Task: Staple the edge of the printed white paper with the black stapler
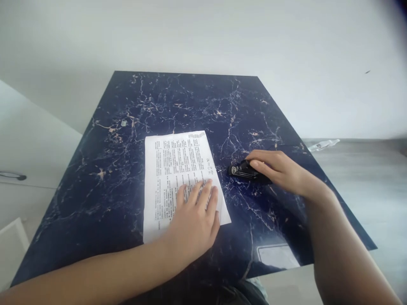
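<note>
A printed sheet of paper [178, 169] lies flat on a dark blue marbled table [178, 106]. My left hand [193, 216] rests palm down on the sheet's lower right part, fingers stretched out together. My right hand [280, 169] lies over a black stapler [240, 170] just right of the paper, fingers curled around its rear end. The stapler's front end points toward the sheet.
A small pale object [124, 123] sits near the table's far left. A white wall stands behind the table. At the left is a white cabinet with a dark handle [12, 175]. A grey floor with a clear plastic item [322, 145] lies to the right.
</note>
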Available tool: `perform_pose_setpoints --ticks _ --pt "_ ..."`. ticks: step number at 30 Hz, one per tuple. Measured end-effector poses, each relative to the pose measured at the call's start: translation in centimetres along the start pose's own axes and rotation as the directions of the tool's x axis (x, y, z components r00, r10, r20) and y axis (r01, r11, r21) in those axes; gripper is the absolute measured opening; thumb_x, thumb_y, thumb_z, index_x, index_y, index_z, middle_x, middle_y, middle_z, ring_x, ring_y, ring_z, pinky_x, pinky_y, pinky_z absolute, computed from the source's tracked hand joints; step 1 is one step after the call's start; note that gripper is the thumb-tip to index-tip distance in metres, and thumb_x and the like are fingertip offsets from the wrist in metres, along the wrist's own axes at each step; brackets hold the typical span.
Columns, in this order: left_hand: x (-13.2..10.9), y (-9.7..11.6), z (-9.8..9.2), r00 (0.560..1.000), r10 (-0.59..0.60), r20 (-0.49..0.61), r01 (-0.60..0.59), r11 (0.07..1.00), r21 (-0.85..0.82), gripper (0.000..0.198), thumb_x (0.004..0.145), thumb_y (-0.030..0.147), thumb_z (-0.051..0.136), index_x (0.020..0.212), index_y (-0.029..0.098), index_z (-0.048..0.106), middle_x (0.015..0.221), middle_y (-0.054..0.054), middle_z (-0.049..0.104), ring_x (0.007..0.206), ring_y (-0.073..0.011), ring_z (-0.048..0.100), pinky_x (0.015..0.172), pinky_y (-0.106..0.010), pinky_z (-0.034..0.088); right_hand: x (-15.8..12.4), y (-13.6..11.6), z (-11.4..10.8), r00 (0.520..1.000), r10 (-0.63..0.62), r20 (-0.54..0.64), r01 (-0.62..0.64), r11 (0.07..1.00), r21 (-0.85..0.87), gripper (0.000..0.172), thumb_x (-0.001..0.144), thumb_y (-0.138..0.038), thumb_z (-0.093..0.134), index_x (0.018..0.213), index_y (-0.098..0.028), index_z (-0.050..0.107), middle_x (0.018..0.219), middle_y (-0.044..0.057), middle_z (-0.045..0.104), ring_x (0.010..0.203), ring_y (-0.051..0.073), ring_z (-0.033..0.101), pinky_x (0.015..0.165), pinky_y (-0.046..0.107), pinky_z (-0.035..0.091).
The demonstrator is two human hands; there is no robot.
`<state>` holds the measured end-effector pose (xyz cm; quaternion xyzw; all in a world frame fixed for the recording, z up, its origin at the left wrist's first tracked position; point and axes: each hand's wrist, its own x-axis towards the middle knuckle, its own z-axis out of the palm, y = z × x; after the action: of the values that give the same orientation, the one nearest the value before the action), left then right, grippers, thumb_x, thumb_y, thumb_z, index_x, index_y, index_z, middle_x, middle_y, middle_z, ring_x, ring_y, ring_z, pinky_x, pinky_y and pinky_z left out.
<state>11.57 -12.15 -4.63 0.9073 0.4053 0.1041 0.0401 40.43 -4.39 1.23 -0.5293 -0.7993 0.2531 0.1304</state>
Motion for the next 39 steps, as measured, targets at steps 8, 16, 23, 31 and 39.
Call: perform_pose_setpoints --ticks 8,16,23,31,39 --pt "0.9 -1.2 0.3 1.0 0.005 -0.024 -0.006 1.0 -0.01 0.055 0.109 0.043 0.033 0.155 0.015 0.048 0.16 -0.015 0.048 0.146 -0.0365 0.044 0.12 -0.07 0.032 -0.8 2.6 -1.0 0.986 -0.085 0.145 0.115 0.971 -0.208 0.025 0.089 -0.044 0.071 0.09 -0.022 0.06 0.09 0.002 0.066 0.076 0.019 0.059 0.068 0.03 0.04" --pt "1.2 -2.4 0.3 0.998 0.069 -0.003 -0.069 0.994 -0.09 0.054 0.105 0.046 0.044 0.148 0.014 0.053 0.157 -0.017 0.05 0.144 -0.0388 0.044 0.117 -0.069 0.034 0.4 0.2 0.9 0.982 -0.082 -0.168 0.063 0.991 -0.118 0.027 0.089 -0.044 0.07 0.085 -0.02 0.06 0.082 0.002 0.063 0.071 0.017 0.054 0.066 0.03 0.035" --pt "2.2 -3.4 -2.0 0.961 0.122 -0.247 -0.185 0.95 -0.252 0.035 0.104 0.04 0.051 0.126 0.017 0.064 0.131 -0.015 0.068 0.12 -0.0331 0.06 0.101 -0.054 0.046 5.0 -5.3 6.1 0.862 0.051 -0.504 0.028 0.989 0.147 0.023 0.087 -0.039 0.071 0.089 -0.02 0.059 0.082 0.002 0.063 0.071 0.017 0.053 0.065 0.03 0.037" --pt "4.0 -10.4 -3.1 0.537 -0.629 -0.563 -0.115 0.606 -0.787 0.018 0.098 0.033 0.056 0.088 0.021 0.066 0.097 -0.006 0.063 0.096 -0.0211 0.058 0.092 -0.034 0.046 8.6 -7.8 9.1 0.916 -0.114 -0.384 0.146 0.988 0.055 0.016 0.087 -0.025 0.074 0.085 -0.02 0.059 0.089 0.004 0.062 0.082 0.02 0.057 0.075 0.033 0.041" --pt "6.3 -14.9 -0.1 0.548 -0.812 -0.201 -0.43 -0.067 -0.9 0.012 0.089 0.028 0.064 0.091 0.018 0.07 0.102 -0.007 0.068 0.103 -0.0178 0.065 0.1 -0.033 0.048 7.8 -7.0 9.0 0.88 -0.079 -0.468 0.123 0.99 0.066 0.026 0.09 -0.04 0.073 0.108 -0.022 0.07 0.109 0.009 0.07 0.101 0.027 0.059 0.088 0.04 0.046"
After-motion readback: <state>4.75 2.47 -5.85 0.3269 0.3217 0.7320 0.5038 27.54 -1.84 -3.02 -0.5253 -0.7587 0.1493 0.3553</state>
